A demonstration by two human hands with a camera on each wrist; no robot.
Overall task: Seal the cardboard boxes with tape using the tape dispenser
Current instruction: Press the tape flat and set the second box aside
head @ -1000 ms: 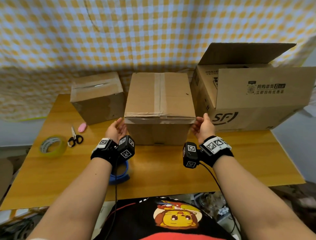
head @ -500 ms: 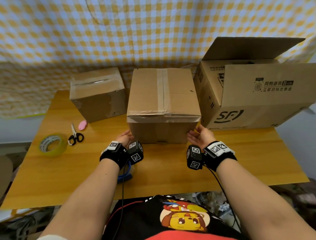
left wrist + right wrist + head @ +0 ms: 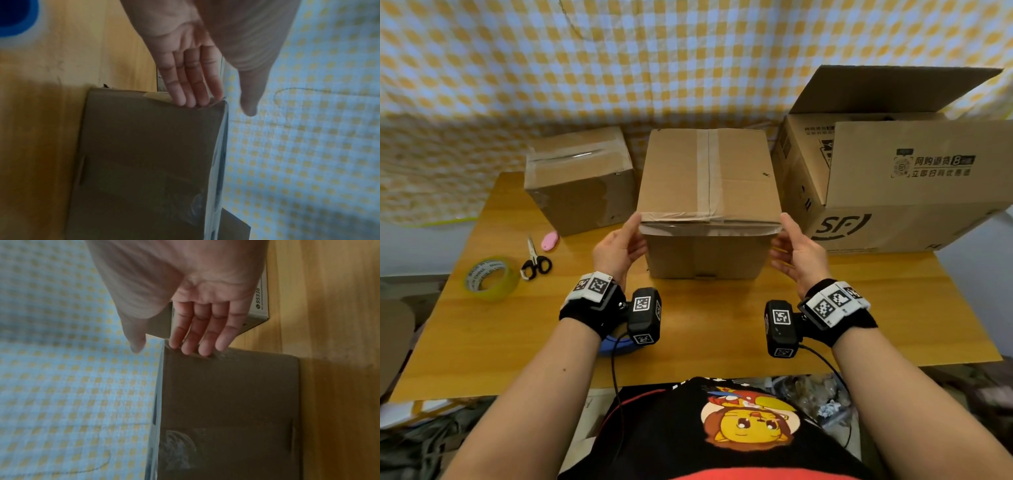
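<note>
A closed brown cardboard box [image 3: 709, 192] stands in the middle of the wooden table, with tape along its top seam and across its near top edge. My left hand [image 3: 621, 245] is at the box's near left corner, fingers straight, fingertips [image 3: 191, 100] touching the side by the top edge. My right hand [image 3: 796, 251] mirrors it at the near right corner, its straight fingertips [image 3: 197, 348] on the box side. The blue tape dispenser [image 3: 616, 344] lies on the table under my left wrist, mostly hidden.
A smaller taped box [image 3: 582, 178] stands at the back left, and a large open SF box [image 3: 893, 171] at the right. A yellowish tape roll [image 3: 491, 279], black scissors [image 3: 536, 262] and a small pink object [image 3: 550, 240] lie on the table's left side.
Both hands dropped to the foot of the box's front corners, then rose again; their fingertips now touch its upper front corners.
</note>
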